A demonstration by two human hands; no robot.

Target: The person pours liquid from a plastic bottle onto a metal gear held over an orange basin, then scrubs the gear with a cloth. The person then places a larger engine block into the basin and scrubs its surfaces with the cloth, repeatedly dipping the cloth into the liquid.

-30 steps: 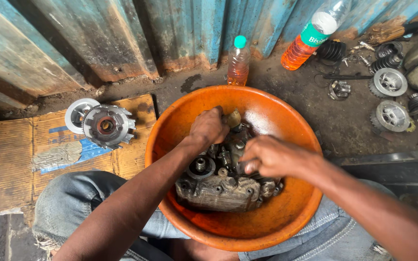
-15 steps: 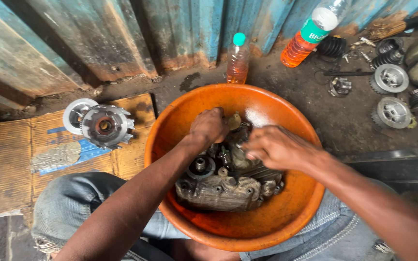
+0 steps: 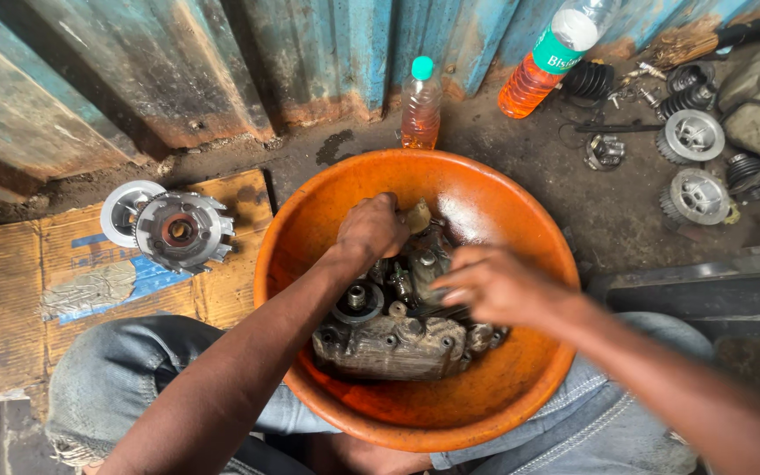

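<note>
Head view shows, at the far left, one toothed clutch basket (image 3: 182, 231) with a pale round plate (image 3: 120, 208) under its edge, both lying on flattened cardboard (image 3: 10, 290) on the floor. Next comes one orange basin (image 3: 494, 202), resting between the person's knees in jeans. Inside it lies one grey engine casing (image 3: 393, 339), its long axis going from left to right across the basin bottom, low in the bowl.

Left hand (image 3: 373, 227) sits at the far edge of the casing, its grip pressed together around a small pale object (image 3: 418, 215); what this object is, I cannot tell. Right hand (image 3: 499, 283) is over the right part of the casing, blurred, fingers (image 3: 452, 280) bent toward the centre; if it pinches anything, I cannot tell. The casing lies below and toward the person from both hands, and the right hand is the nearer one to its middle.

Behind the basin stands one small bottle (image 3: 420, 105) of orange liquid, and one larger bottle (image 3: 549, 62) lies tilted to the right. Further right on the ground, two round toothed parts (image 3: 695, 167) lie near some springs (image 3: 589, 81).
</note>
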